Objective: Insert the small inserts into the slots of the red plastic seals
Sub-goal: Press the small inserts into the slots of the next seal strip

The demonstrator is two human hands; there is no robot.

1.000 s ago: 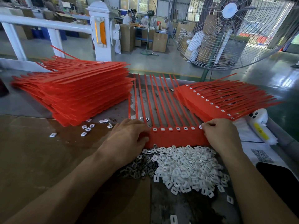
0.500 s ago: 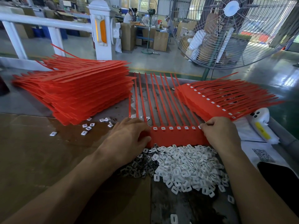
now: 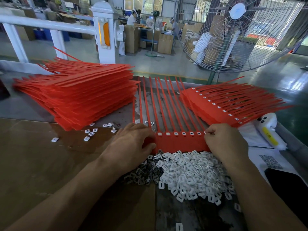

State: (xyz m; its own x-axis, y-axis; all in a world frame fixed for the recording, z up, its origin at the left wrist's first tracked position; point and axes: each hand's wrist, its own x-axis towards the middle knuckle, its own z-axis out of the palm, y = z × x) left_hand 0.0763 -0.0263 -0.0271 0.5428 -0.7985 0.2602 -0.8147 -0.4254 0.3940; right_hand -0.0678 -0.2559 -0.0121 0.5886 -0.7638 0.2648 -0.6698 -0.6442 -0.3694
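A: Item one, the seal strip (image 3: pixel 180 141)?

B: Lower centre of the frame, its head band running left to right, tails pointing toward the top. White inserts sit in the slots you can see.

A: Hands?

B: Your right hand (image 3: pixel 225 140), fingers curled, pinches at the band's right-end slot, probably on an insert. Your left hand (image 3: pixel 133 144) lies over the left end, thumb on the red band, holding it down.

A: Stock?

B: Insert pile (image 3: pixel 191 174) just below the band, nearer your right hand. Unfilled stack (image 3: pixel 80 99) upper left; filled stack (image 3: pixel 221 105) right.
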